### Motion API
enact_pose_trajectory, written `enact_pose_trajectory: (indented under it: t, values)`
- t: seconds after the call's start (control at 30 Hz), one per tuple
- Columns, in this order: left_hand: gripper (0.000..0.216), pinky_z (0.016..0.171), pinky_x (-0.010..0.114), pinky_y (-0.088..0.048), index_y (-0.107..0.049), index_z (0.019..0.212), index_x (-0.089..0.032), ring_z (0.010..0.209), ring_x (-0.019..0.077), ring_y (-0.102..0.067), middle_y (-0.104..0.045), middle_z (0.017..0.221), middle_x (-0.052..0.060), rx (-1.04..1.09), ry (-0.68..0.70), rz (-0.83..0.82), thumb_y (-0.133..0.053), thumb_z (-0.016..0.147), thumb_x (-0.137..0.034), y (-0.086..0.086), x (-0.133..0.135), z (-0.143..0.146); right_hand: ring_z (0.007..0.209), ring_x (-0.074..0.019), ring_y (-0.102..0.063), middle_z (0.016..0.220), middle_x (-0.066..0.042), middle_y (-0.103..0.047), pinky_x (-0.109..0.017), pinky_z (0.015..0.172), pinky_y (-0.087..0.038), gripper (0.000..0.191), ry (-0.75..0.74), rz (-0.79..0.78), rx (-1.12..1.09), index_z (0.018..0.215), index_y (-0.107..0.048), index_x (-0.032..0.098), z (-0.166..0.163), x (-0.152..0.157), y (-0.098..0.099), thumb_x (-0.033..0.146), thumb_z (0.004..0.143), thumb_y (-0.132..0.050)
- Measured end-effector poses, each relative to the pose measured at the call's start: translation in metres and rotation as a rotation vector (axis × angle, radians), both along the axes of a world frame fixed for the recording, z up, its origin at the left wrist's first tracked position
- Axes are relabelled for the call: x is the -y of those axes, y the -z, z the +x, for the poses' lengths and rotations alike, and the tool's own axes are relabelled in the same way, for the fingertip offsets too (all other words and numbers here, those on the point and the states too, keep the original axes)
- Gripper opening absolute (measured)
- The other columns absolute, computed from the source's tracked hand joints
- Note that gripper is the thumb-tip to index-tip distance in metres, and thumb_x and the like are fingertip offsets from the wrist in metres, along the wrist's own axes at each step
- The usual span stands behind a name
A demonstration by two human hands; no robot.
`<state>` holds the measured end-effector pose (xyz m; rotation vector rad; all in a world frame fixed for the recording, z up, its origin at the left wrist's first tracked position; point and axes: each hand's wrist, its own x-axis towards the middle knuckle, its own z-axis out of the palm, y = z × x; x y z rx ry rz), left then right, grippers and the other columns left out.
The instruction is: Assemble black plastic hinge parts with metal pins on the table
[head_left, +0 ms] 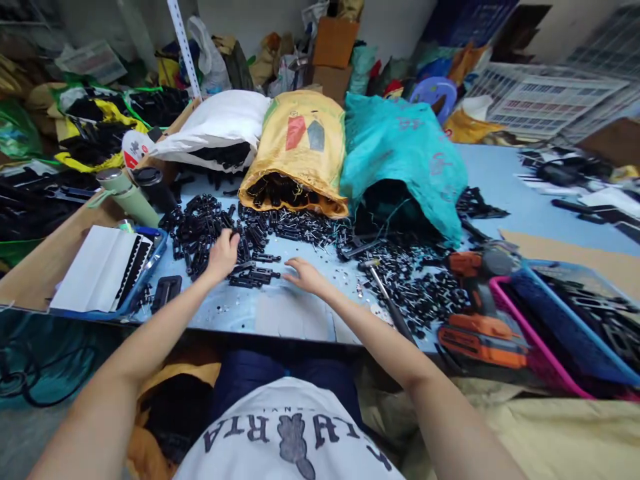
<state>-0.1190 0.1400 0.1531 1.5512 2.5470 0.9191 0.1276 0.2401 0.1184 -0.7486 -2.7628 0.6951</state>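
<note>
My left hand [223, 255] reaches into a heap of small black plastic parts [200, 230] on the blue table [295, 313], its fingers curled down onto the parts. My right hand [306, 275] lies low over the table just right of a few stacked black parts [255, 275], fingers stretched out and holding nothing. More black parts [295, 227] spill from a yellow sack [300, 150] straight ahead.
A white sack [220, 123] and a teal sack [400, 163] flank the yellow one. An orange power drill [475, 307] and a metal rod [390, 300] lie at right, beside blue and pink trays [560, 333]. A green bottle [127, 193] and a blue tray with paper [105, 270] stand at left.
</note>
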Motion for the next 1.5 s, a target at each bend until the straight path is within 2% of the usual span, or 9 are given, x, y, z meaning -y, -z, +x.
enact_pose_trajectory:
  t: [0.13, 0.2, 0.3, 0.57, 0.9, 1.07, 1.23, 1.37, 1.5]
  values:
    - [0.036, 0.090, 0.039, -0.043, -0.045, 0.120, -0.014, 0.107, 0.0252, -0.055, -0.057, 0.112, 0.016, -0.005, 0.215, 0.072, -0.027, 0.093, -0.030, 0.045, 0.053, 0.087, 0.107, -0.0224, -0.054, 0.115, -0.014, -0.058, -0.035, 0.095, -0.043, 0.034, 0.100, 0.030, -0.034, 0.111, -0.061, 0.011, 0.074, 0.031, 0.023, 0.033, 0.086, -0.053]
    - [0.035, 0.092, 0.040, -0.042, -0.044, 0.123, -0.015, 0.108, 0.0246, -0.053, -0.056, 0.113, 0.014, -0.052, 0.282, 0.023, -0.031, 0.092, -0.027, 0.060, 0.070, 0.114, 0.111, -0.0232, -0.051, 0.117, -0.014, -0.057, -0.037, 0.097, -0.042, 0.032, 0.150, 0.087, -0.062, 0.111, -0.061, 0.014, 0.096, 0.048, 0.031, 0.033, 0.087, -0.051]
    - [0.032, 0.091, 0.040, -0.042, -0.047, 0.120, -0.017, 0.106, 0.0251, -0.051, -0.056, 0.111, 0.013, -0.135, 0.329, -0.111, -0.040, 0.089, -0.023, 0.071, 0.084, 0.137, 0.114, -0.0241, -0.048, 0.120, -0.013, -0.055, -0.039, 0.099, -0.040, 0.032, 0.207, 0.170, -0.091, 0.112, -0.060, 0.016, 0.113, 0.073, 0.043, 0.033, 0.088, -0.049]
    - [0.025, 0.086, 0.040, -0.042, -0.055, 0.108, -0.015, 0.101, 0.0271, -0.051, -0.057, 0.104, 0.013, -0.212, 0.291, -0.169, -0.047, 0.086, -0.023, 0.077, 0.103, 0.158, 0.113, -0.0252, -0.048, 0.118, -0.013, -0.056, -0.042, 0.097, -0.041, 0.029, 0.330, 0.250, -0.210, 0.108, -0.061, 0.017, 0.118, 0.100, 0.060, 0.031, 0.090, -0.042]
    - [0.030, 0.087, 0.037, -0.045, -0.051, 0.116, -0.014, 0.100, 0.0250, -0.054, -0.058, 0.107, 0.013, -0.205, 0.249, -0.050, -0.045, 0.087, -0.017, 0.085, 0.088, 0.148, 0.100, -0.0221, -0.054, 0.103, -0.010, -0.063, -0.036, 0.089, -0.046, 0.024, 0.317, 0.206, -0.245, 0.097, -0.064, 0.017, 0.114, 0.086, 0.060, 0.030, 0.088, -0.047]
    - [0.032, 0.079, 0.037, -0.048, -0.055, 0.117, -0.015, 0.089, 0.0233, -0.056, -0.060, 0.096, 0.011, -0.246, 0.300, 0.048, -0.049, 0.087, -0.026, 0.098, 0.096, 0.149, 0.101, -0.0206, -0.054, 0.103, -0.010, -0.064, -0.035, 0.090, -0.044, 0.022, 0.233, 0.180, -0.204, 0.100, -0.064, 0.015, 0.071, 0.040, 0.038, 0.027, 0.086, -0.050]
    - [0.025, 0.083, 0.033, -0.048, -0.062, 0.109, -0.018, 0.092, 0.0194, -0.058, -0.063, 0.099, 0.009, -0.300, 0.414, 0.239, -0.050, 0.087, -0.021, 0.104, 0.103, 0.152, 0.104, -0.0179, -0.053, 0.107, -0.007, -0.063, -0.030, 0.094, -0.040, 0.024, 0.215, 0.176, -0.145, 0.104, -0.063, 0.015, -0.018, -0.036, 0.005, 0.028, 0.086, -0.053]
    - [0.025, 0.082, 0.033, -0.049, -0.062, 0.108, -0.017, 0.092, 0.0193, -0.060, -0.065, 0.099, 0.009, -0.303, 0.429, 0.279, -0.051, 0.086, -0.015, 0.104, 0.101, 0.152, 0.112, -0.0193, -0.048, 0.118, -0.009, -0.059, -0.031, 0.098, -0.036, 0.033, 0.298, 0.184, -0.089, 0.115, -0.058, 0.014, -0.095, -0.101, -0.015, 0.030, 0.088, -0.049]
    - [0.025, 0.079, 0.033, -0.051, -0.061, 0.107, -0.015, 0.089, 0.0192, -0.061, -0.067, 0.098, 0.009, -0.293, 0.419, 0.299, -0.050, 0.085, -0.012, 0.105, 0.099, 0.153, 0.118, -0.0269, -0.041, 0.122, -0.016, -0.054, -0.039, 0.097, -0.034, 0.042, 0.466, 0.186, -0.002, 0.124, -0.050, 0.010, -0.154, -0.146, -0.023, 0.032, 0.088, -0.046]
